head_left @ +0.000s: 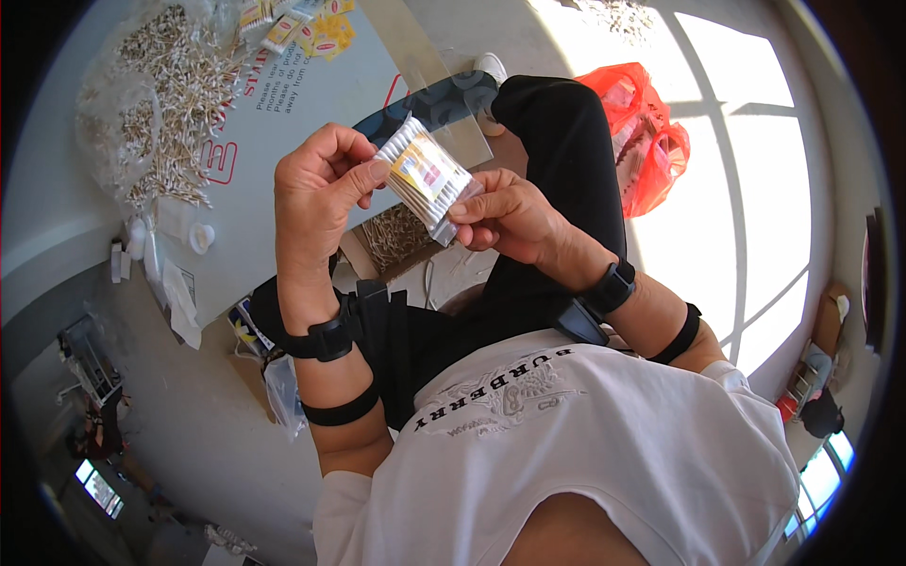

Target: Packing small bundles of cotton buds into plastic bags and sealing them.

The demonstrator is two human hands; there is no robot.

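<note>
A small clear packet of cotton swabs (423,174) with a yellow and white label is held up in front of me, tilted, over the table's near edge. My left hand (327,179) pinches its upper left side between thumb and fingers. At its lower right corner, my right hand (514,215) grips the plastic, thumb on top. White swab tips line up along the packet's upper edge. Beneath the packet, an open cardboard box (396,236) holds many loose swabs, partly hidden by the packet and my hands.
On the table (255,208) at the left lies a big plastic bag of loose swabs (175,90). Yellow and white labels or packets (316,30) lie at its far edge. A red plastic bag (646,141) rests on the floor at right, beside my leg.
</note>
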